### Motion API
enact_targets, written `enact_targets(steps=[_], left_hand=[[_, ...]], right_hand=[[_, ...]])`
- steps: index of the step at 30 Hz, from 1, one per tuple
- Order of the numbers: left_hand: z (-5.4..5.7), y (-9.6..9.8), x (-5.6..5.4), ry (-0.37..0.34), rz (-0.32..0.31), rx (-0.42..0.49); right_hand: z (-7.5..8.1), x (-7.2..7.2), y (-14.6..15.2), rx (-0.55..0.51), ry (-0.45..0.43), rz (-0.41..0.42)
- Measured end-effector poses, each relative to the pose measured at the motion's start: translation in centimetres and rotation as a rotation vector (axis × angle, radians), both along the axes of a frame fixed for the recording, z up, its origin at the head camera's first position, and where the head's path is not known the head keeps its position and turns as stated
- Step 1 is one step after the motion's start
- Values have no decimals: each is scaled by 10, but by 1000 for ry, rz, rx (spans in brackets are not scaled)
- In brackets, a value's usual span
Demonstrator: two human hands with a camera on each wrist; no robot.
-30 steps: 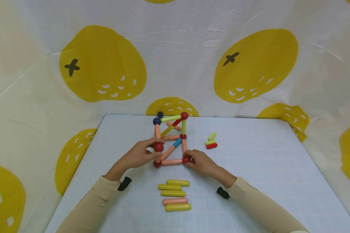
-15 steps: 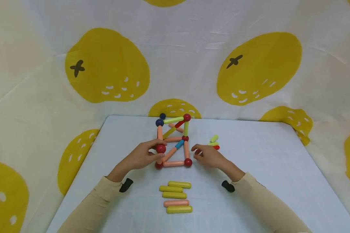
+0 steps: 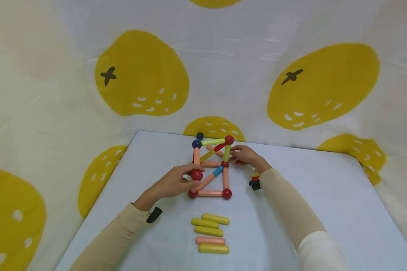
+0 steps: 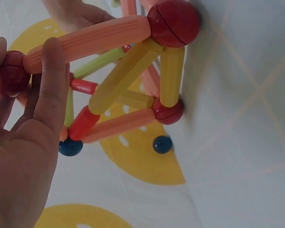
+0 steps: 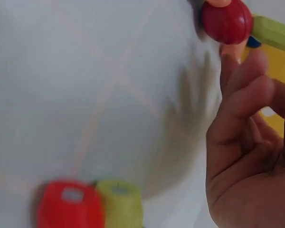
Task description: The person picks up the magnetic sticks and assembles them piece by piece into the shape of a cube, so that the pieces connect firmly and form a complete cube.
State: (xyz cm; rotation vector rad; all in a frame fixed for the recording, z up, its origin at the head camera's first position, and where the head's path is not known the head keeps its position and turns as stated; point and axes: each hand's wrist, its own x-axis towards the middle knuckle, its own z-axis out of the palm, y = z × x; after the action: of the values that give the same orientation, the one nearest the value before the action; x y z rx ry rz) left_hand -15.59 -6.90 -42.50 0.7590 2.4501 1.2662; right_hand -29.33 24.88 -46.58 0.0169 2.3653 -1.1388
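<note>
A frame of magnetic building rods (image 3: 210, 193) and balls stands on the table, built from pink, yellow, green, red and blue pieces. My left hand (image 3: 179, 181) holds its left front side, thumb and fingers around a red ball (image 4: 10, 73) and the end of a pink rod (image 4: 95, 38). My right hand (image 3: 245, 155) is at the frame's rear right, fingers loosely bent beside a green rod (image 3: 227, 153) and a red ball (image 5: 226, 21). Nothing shows between those fingers in the right wrist view. Blue ball (image 3: 196, 144) tops the left upright.
Several loose yellow rods (image 3: 208, 230) and a pink rod (image 3: 210, 241) lie in front of the frame. Short red (image 5: 71, 204) and yellow-green (image 5: 118, 204) rods lie by my right wrist. A loose-looking blue ball (image 4: 162, 144) sits behind the frame. A patterned cloth hangs behind the table.
My right hand has let go of the front right red ball and moved back to the frame's rear right side. My left hand keeps its hold; the head view has shifted slightly.
</note>
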Motion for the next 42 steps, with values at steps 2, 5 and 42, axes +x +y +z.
enact_targets(steps=[2, 5, 42], left_hand=[[-1, 1, 0, -6, -7, -2], [-1, 1, 0, -10, -5, -10], [2, -1, 3, 3, 26, 33]], right_hand=[[-9, -5, -5, 3, -3, 6], [-18, -12, -13, 23, 12, 18], [43, 147, 63, -110, 191, -86]])
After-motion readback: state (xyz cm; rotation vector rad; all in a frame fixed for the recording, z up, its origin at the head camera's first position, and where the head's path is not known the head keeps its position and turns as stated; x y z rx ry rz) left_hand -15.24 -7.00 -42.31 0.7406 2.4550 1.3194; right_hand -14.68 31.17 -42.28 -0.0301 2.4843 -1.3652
